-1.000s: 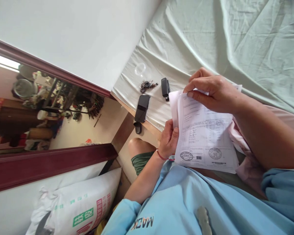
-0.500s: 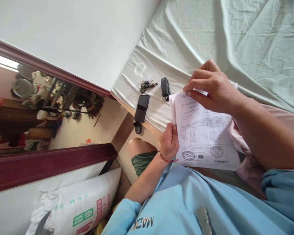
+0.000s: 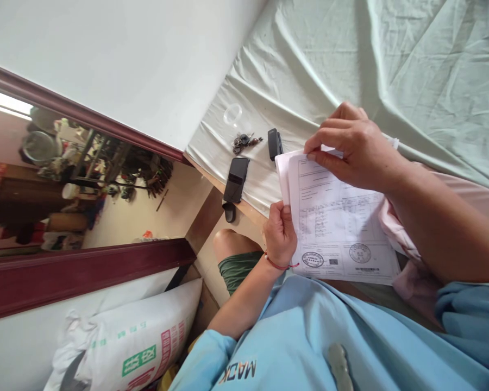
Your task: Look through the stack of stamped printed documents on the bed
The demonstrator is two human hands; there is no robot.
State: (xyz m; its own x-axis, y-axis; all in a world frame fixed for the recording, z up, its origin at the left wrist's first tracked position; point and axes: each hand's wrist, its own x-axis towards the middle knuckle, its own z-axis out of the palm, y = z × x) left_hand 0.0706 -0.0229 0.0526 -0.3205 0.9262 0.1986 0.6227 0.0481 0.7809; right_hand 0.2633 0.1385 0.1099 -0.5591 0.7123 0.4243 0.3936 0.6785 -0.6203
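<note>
A stack of printed paper sheets (image 3: pixel 330 217) with round and oval stamps lies over my lap, its lines of print too small to read. My left hand (image 3: pixel 281 231), a red string bracelet at the wrist, grips the stack's left edge with the thumb on top. At the upper edge, my right hand (image 3: pixel 346 138) pinches the top sheet between thumb and fingers. The sheets are slightly fanned at the upper left. Just beyond that corner lies a black stapler-like object (image 3: pixel 274 144), partly covered by the paper.
On the pale green sheet (image 3: pixel 330 60) are a black phone (image 3: pixel 236 179), a bunch of keys (image 3: pixel 244 142) and a clear round plastic container (image 3: pixel 233 114). Pink cloth (image 3: pixel 411 271) lies under my right forearm. At lower left stands a white printed sack (image 3: pixel 138 336), below an opening with dark red trim.
The sheets' left edges have fanned further apart and shifted left, now covering the near end of the black object. My left hand moved slightly left and up; my right hand barely moved.
</note>
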